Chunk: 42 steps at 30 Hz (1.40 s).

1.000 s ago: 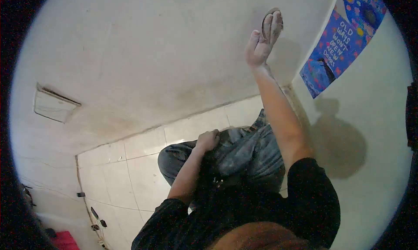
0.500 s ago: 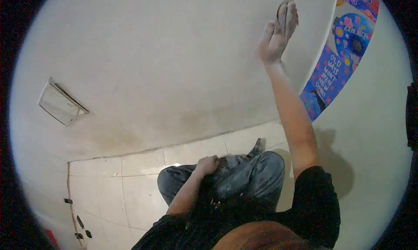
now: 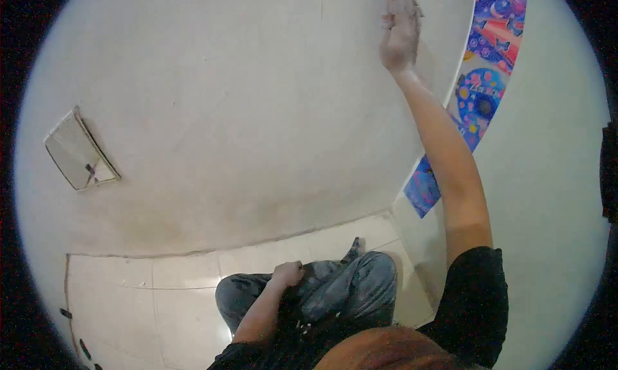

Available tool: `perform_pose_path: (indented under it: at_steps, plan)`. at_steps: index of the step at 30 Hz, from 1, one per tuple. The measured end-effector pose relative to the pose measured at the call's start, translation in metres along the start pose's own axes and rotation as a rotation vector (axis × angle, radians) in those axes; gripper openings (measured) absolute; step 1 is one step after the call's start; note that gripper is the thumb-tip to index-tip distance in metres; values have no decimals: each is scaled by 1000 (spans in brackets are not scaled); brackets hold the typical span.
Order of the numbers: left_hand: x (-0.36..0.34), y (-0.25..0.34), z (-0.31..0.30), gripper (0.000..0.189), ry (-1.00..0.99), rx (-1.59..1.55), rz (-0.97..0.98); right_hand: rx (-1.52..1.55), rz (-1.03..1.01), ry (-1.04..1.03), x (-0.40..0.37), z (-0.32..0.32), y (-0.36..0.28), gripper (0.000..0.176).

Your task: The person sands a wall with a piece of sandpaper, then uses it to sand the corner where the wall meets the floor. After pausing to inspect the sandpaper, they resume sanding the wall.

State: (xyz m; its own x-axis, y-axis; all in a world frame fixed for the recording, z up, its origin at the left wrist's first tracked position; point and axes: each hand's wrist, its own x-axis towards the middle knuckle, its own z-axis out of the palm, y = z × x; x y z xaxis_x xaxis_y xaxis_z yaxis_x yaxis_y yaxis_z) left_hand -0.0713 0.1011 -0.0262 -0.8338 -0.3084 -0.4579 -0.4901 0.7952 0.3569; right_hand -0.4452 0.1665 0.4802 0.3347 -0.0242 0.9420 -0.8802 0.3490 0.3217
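Note:
My right hand (image 3: 402,38) is raised high against the pale wall (image 3: 257,99), dusted white, its fingers pressed together. Under those fingers lies a thin, dark-edged piece that looks like sandpaper (image 3: 420,12), mostly hidden by the hand and held flat to the wall. Low in the view, my left hand (image 3: 288,273) rests on my lap over the dusty grey trousers (image 3: 360,283). Its fingers look curled in, and nothing shows in them.
A strip of colourful posters (image 3: 486,90) runs along the adjoining wall at the right, close to my raised arm. A small framed mirror-like panel (image 3: 80,151) is on the wall at the left. Pale floor tiles (image 3: 174,299) meet the wall below.
My right hand has moved higher up the wall with the sandpaper. The view has shifted, so the poster strip and my lap sit further left. My left hand stays on my lap.

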Motion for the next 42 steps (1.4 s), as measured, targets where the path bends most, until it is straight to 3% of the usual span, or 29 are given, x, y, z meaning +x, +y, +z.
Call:
perform_pose_path:
  at_steps: [5, 7, 9, 11, 12, 13, 14, 17, 20, 23, 27, 30, 33, 35, 36, 39, 42]
  plan:
    - [3, 3, -3, 39, -11, 9, 12, -4, -143, -296, 23, 4, -18, 52]
    - [-1, -2, -2, 38, 33, 8, 44, 64, 16, -196, 31, 5, 5, 53]
    - [-3, -6, -1, 38, 29, -14, 45, -17, 322, -55, 40, 10, 62, 53]
    - [0, -13, 7, 39, 51, -17, 65, -122, 878, -124, 50, 7, 137, 53]
    - [1, -16, 8, 39, 58, -19, 65, -146, 1058, -190, 49, 4, 166, 53]
    - [2, -15, 10, 39, 63, -21, 67, -169, 1097, -180, 52, -3, 172, 53]
    - [4, -15, 11, 40, 68, -25, 79, -182, 1007, -138, 43, -1, 169, 53]
    - [3, -3, 2, 40, 20, 39, 57, -230, 310, -10, -16, -7, 75, 54]
    - [2, 3, -1, 41, 0, 49, 20, -249, 2, -158, -55, -26, 16, 54]
    - [-3, 4, -4, 42, 3, 45, 19, -200, 159, -103, -34, -22, 89, 55]
    - [0, -2, 6, 41, 59, 38, 23, -190, 762, -77, 7, -15, 200, 55]
    - [13, -8, 4, 44, -7, 64, 13, -161, 473, 21, -54, -10, 150, 55]
    - [7, 6, -10, 41, -15, 72, 29, -44, 105, 34, -207, -21, 51, 55]
    - [-5, 16, -14, 38, -28, 67, 10, -1, 212, -230, -313, -54, -37, 58]
    - [-7, 16, -16, 37, 4, 54, 27, 7, 281, -360, -323, -61, -62, 62]
    - [4, -4, 1, 36, 53, 0, 34, -98, 290, -361, -300, -38, -57, 65]
    - [-6, 6, -10, 36, 64, 27, 32, 34, 283, -150, -161, -2, -28, 63]
